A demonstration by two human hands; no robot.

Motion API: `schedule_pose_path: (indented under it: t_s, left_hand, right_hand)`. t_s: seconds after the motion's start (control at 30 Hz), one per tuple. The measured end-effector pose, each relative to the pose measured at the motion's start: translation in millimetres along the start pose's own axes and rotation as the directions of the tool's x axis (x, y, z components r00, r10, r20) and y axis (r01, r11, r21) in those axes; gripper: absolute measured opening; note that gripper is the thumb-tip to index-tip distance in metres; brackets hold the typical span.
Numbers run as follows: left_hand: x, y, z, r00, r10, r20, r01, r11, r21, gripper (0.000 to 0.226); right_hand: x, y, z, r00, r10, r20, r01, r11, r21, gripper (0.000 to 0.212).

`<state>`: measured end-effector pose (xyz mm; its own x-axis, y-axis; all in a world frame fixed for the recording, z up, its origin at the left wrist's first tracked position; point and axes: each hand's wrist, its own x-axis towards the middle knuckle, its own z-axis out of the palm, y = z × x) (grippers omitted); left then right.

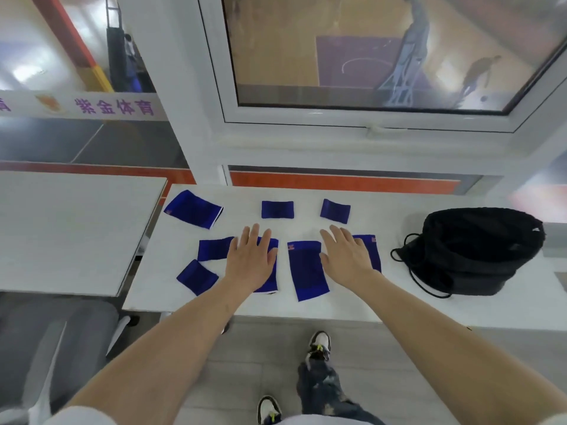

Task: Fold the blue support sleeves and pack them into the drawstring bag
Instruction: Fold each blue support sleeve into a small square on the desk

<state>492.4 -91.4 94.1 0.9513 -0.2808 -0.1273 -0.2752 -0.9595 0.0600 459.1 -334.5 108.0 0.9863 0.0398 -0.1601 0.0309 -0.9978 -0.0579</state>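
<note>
Several blue support sleeves lie flat on a white table [352,305]. A long sleeve [306,269] lies in the middle between my hands. My left hand [250,259] rests open, palm down, on another long sleeve [273,283]. My right hand [345,256] rests open on a sleeve [372,253] to the right. Smaller sleeves lie at the back centre [277,209], the back right [335,211], the far left [193,209], the left [213,248] and the front left [197,277]. A black drawstring bag [472,250] slumps at the table's right, cords trailing.
A second white table [70,228] stands to the left, with a narrow gap between the two. A window frame and an orange-striped wall run behind the table. My legs and shoes are below the table's front edge, and a grey chair sits at the lower left.
</note>
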Motion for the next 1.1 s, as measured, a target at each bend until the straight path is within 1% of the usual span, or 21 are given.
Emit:
schedule_pose_path:
  t_s: [0.2,0.4,0.5,0.63,0.9,1.0,1.1]
  left_hand:
    - [69,24,19,0.996,0.003,0.089,-0.003,1.0,0.002,0.06]
    - [126,46,37,0.983,-0.044,0.181,0.052,0.998,-0.041,0.06]
    - [147,53,50,0.969,-0.087,0.23,0.102,0.993,-0.055,0.057]
    - [170,58,70,0.952,-0.107,0.287,0.128,0.99,-0.053,0.056]
    - [225,49,109,0.938,-0.144,0.315,0.164,0.986,-0.037,0.054]
    - [241,47,124,0.936,-0.157,0.316,0.17,0.985,-0.016,0.055]
    - [252,42,138,0.935,-0.159,0.317,0.172,0.985,-0.01,0.055]
  right_hand:
    - [69,47,19,0.999,0.017,0.045,-0.019,0.999,0.03,0.056]
    - [142,81,31,0.997,-0.002,0.081,-0.006,0.994,0.105,0.056]
    - [166,94,43,0.993,-0.021,0.118,0.007,0.993,0.114,0.055]
    - [191,113,62,0.984,-0.015,0.178,-0.011,0.99,0.143,0.055]
    - [247,137,99,0.979,0.011,0.201,-0.047,0.984,0.173,0.049]
    - [265,142,116,0.979,0.012,0.205,-0.045,0.987,0.156,0.044]
    - [273,147,133,0.981,0.001,0.196,-0.026,0.992,0.123,0.044]
